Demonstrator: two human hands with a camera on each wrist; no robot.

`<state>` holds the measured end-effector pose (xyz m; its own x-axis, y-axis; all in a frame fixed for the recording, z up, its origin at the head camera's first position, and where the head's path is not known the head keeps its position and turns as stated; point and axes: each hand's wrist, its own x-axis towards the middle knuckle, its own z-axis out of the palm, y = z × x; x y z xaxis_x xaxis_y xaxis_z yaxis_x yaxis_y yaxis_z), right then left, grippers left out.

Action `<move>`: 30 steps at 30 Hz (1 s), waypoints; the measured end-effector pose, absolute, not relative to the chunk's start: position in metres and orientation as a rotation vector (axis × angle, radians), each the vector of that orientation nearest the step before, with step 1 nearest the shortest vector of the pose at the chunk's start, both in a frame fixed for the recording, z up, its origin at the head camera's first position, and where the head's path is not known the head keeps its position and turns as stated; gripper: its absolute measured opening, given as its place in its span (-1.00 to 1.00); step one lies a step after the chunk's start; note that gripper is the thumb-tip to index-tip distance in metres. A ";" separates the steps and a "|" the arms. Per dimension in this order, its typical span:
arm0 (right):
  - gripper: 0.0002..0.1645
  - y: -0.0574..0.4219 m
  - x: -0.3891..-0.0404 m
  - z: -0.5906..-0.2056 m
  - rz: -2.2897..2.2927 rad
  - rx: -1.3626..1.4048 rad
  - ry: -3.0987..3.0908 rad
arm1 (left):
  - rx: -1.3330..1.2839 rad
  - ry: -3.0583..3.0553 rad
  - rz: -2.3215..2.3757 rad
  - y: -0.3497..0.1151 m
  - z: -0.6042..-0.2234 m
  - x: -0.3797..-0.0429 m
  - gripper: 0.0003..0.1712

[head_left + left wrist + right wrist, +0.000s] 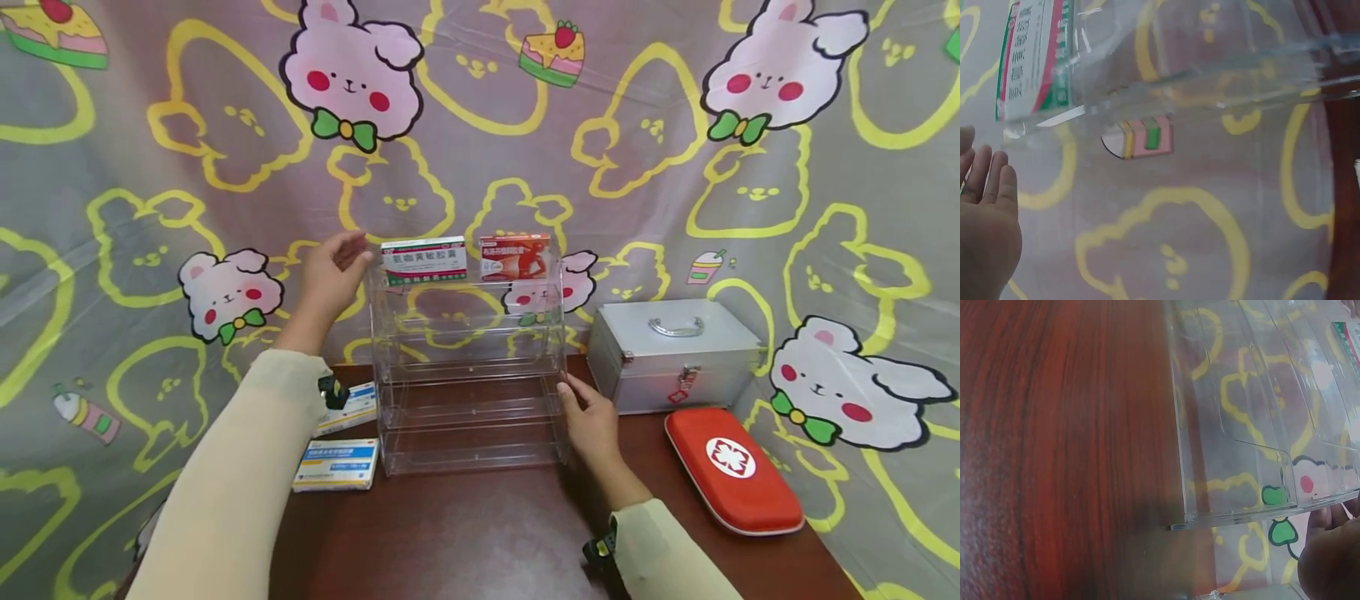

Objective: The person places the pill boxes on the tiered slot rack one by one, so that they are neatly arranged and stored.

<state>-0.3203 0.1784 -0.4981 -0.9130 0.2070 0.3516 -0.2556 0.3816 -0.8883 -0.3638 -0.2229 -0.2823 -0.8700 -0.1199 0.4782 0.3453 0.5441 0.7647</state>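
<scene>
A clear plastic tiered display rack (472, 410) stands upright on the table. On its top tier are a white, green and red medicine box (424, 261) at left and an orange-red medicine box (514, 257) at right. My left hand (333, 279) is raised beside the rack's upper left corner, its fingers loosely bent with nothing in them. In the left wrist view that hand (988, 212) is apart from the rack and the green-edged box (1035, 59). Lower down, my right hand (592, 417) holds the rack's right side edge; its fingertips are partly hidden in the right wrist view.
Blue-and-white medicine boxes (335, 464) lie on the table left of the rack, one partly behind my left sleeve. A silver metal case (675, 354) and a red first-aid pouch (731, 471) sit at the right. Patterned cloth (465, 108) hangs behind the table (450, 533).
</scene>
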 end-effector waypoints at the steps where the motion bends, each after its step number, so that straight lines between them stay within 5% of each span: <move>1: -0.56 0.178 -0.320 -0.498 1.541 0.043 -2.244 | -0.179 -2.294 -1.292 -0.229 -0.288 -0.358 -0.50; 17: -0.56 0.177 -0.320 -0.498 1.511 0.019 -2.281 | -0.052 -2.794 -1.232 -0.353 -0.418 -0.244 -0.35; 30: -0.55 0.177 -0.318 -0.497 1.502 0.028 -2.306 | 0.195 -2.901 -0.881 -0.415 -0.496 -0.196 -0.25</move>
